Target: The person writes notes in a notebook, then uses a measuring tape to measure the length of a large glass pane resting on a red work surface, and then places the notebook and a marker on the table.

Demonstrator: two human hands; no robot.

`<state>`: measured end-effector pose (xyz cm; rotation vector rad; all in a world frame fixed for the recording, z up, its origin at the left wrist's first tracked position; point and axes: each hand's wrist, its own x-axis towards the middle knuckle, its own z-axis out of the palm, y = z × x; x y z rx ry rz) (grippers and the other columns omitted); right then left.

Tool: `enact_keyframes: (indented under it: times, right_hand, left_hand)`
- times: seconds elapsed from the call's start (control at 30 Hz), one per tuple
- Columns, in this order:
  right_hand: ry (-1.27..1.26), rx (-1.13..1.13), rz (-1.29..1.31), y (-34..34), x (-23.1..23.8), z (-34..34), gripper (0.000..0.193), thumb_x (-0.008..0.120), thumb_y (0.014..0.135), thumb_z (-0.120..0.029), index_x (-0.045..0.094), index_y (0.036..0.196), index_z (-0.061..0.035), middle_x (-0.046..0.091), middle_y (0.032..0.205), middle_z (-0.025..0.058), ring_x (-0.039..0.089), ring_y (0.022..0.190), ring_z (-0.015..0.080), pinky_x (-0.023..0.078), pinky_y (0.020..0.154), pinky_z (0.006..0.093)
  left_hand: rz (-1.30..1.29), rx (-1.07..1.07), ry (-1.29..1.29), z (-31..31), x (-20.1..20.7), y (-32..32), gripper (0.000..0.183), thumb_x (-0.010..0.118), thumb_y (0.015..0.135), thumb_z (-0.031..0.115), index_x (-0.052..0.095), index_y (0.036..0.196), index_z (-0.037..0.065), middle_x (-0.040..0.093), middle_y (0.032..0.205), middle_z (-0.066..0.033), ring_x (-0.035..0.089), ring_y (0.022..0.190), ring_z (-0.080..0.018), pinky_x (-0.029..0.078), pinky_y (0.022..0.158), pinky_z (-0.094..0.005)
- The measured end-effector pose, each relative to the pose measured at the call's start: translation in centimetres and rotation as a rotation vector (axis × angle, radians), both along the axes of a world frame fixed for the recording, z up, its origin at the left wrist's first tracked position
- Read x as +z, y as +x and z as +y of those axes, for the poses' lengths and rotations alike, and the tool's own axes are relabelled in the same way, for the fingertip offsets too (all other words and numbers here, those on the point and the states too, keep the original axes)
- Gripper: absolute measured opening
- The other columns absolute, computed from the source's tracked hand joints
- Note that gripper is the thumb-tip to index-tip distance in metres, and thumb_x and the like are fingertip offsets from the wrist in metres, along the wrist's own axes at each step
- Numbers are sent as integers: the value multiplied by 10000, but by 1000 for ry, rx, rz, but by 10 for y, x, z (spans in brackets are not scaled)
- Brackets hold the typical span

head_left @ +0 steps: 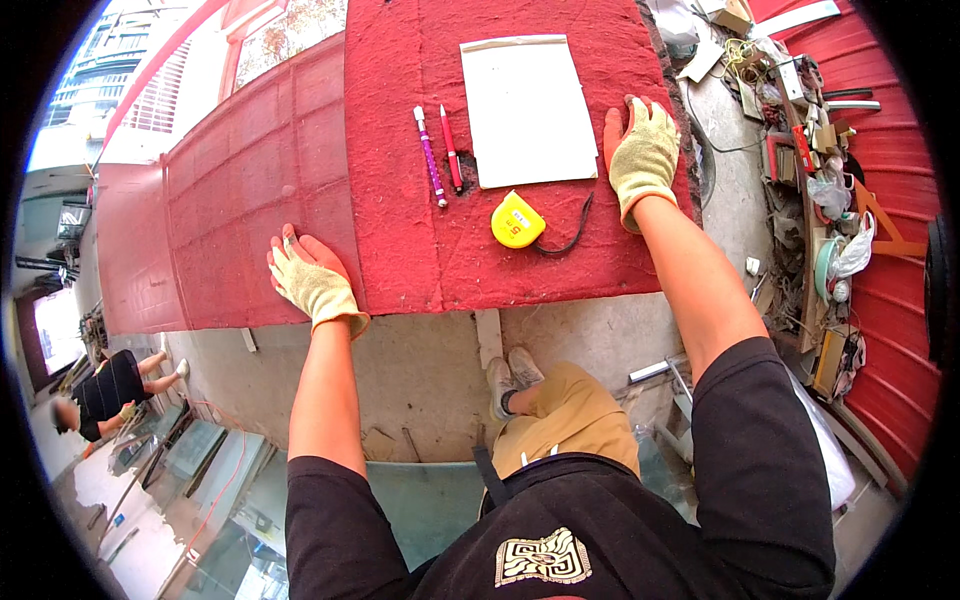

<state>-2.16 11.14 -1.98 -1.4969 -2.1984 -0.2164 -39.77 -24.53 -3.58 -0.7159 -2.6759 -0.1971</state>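
Both my hands wear cream work gloves with orange-red palms. My left hand [312,278] rests flat with fingers apart near the front edge of a glossy, reflecting glass sheet [250,170], which lies on the red-covered table [410,270]. Flat on the red cloth near the table's right edge is my right hand [645,155], fingers spread, holding nothing. Just left of it lies a white paper pad [530,115]. Between the hands are a yellow tape measure [518,220] with a black strap, a red pen [451,148] and a purple patterned pen [430,157].
Cluttered odds and ends [825,190] line the red corrugated wall [890,130] on the right. Behind me, glass panes [420,505] lie low. At the far left another person [110,395] in dark clothes bends beside more panes [200,450].
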Motion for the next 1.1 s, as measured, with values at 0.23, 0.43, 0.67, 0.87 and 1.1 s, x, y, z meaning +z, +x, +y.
enact_keyframes:
  times: [0.23, 0.43, 0.67, 0.87, 1.1]
  right_hand:
    - [-5, 1, 15, 1, -1, 0, 442, 623, 1060, -383, 714, 1359, -69, 682, 1441, 199, 605, 1376, 389, 398, 1224, 535]
    - [-5, -5, 11, -1, -1, 0, 434, 623, 1059, -377, 719, 1352, -73, 686, 1432, 196, 610, 1369, 388, 401, 1221, 537]
    - [-9, -15, 17, -2, 1, -2, 435, 632, 1051, -379, 723, 1349, -76, 692, 1425, 191, 614, 1368, 386, 402, 1222, 533]
    - [-2, -17, 10, -1, 0, -1, 432, 633, 1050, -378, 725, 1348, -80, 694, 1422, 186, 614, 1375, 378, 401, 1224, 529]
    - [-7, -16, 12, -1, -1, 0, 430, 632, 1050, -377, 722, 1355, -88, 688, 1431, 182, 608, 1385, 372, 398, 1227, 531]
  left_hand:
    - [25, -3, 12, 0, -2, -1, 451, 486, 1131, 349, 658, 1512, 180, 615, 1598, -149, 532, 1487, -394, 388, 1238, -583]
    - [34, 6, 12, 2, 0, -1, 448, 498, 1124, 348, 673, 1498, 176, 625, 1588, -152, 547, 1475, -391, 392, 1236, -579]
    - [31, 15, 20, 3, 3, 2, 441, 502, 1121, 346, 692, 1477, 167, 632, 1579, -156, 551, 1471, -389, 392, 1236, -574]
    - [21, 17, 12, 4, 4, 4, 452, 501, 1119, 349, 681, 1489, 160, 625, 1588, -157, 547, 1475, -384, 386, 1239, -572]
    - [27, 13, 10, 2, 0, -1, 454, 509, 1118, 347, 673, 1499, 163, 625, 1591, -155, 542, 1479, -381, 378, 1246, -572]
